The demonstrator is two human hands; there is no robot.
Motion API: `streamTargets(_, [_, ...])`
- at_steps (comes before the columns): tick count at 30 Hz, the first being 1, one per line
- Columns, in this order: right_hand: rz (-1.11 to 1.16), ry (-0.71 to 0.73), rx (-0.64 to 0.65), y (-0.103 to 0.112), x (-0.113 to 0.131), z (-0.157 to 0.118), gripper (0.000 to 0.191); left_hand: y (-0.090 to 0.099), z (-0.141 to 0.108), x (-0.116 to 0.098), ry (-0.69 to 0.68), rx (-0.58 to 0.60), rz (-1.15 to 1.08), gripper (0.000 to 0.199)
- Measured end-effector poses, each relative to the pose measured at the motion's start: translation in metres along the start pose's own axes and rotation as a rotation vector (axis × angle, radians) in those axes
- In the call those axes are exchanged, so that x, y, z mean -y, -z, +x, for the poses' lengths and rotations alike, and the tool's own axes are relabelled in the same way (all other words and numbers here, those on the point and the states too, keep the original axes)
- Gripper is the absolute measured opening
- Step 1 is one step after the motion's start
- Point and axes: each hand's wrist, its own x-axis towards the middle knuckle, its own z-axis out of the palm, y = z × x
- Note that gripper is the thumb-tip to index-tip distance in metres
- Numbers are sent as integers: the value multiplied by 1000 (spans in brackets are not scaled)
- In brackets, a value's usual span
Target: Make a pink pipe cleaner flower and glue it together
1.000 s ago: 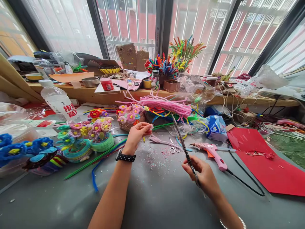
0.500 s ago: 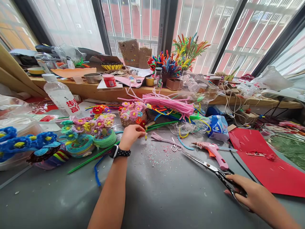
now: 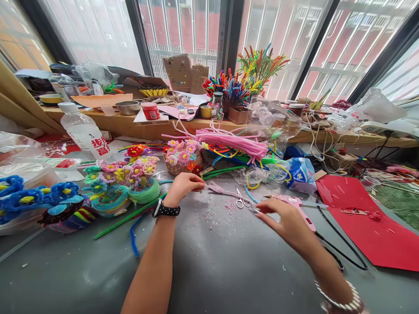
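Observation:
My left hand (image 3: 186, 187), with a black dotted watch strap at its wrist, is closed in a pinch; what its fingertips hold is too small to make out. Just right of them lies a pale pink pipe cleaner piece (image 3: 216, 188). My right hand (image 3: 279, 218) is over the table with thumb and forefinger apart. Near its fingertips shows a silver tip (image 3: 254, 209), perhaps of the large scissors, the rest hidden. Small white-handled scissors (image 3: 241, 201) and a blue pipe cleaner (image 3: 250, 194) lie close by. A pink glue gun (image 3: 306, 213) is partly behind my right hand.
Pipe cleaner flowers in pots (image 3: 144, 189) stand at left, near a water bottle (image 3: 85, 133). A pink pipe cleaner bundle (image 3: 234, 143) lies at the back. Red sheets (image 3: 376, 231) are at right. Glitter bits (image 3: 218, 216) dot the grey table (image 3: 225, 270).
My right hand has let go of the large scissors and moved left and forward, its arm now covering where they were. My left hand has shifted slightly right, still pinched.

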Motion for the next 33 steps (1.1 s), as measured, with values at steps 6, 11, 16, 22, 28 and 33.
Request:
streamTargets(6, [365,203,-110,-66,39,51,35,-11,-7,-9,12,238,-171,17])
streamTargets(11, [393,209,-154,-74,44,57,19,-16,-6,-8,17,288,-214,22])
streamTargets(16, [423,181,-213,-72,46,56,16,-20,-7,-9,44,321,-263,24])
streamTargets(22, [361,188,-300,-64,41,53,15,-19,-8,-10,58,342,-280,27])
streamTargets(28, [-74,125,-859,15,-10,48,17,-20,-4,-7,68,224,-227,29])
streamTargets(33, [-403,24,-1016,79,-84,52,21,-21,1,-1,34,209,-192,29])
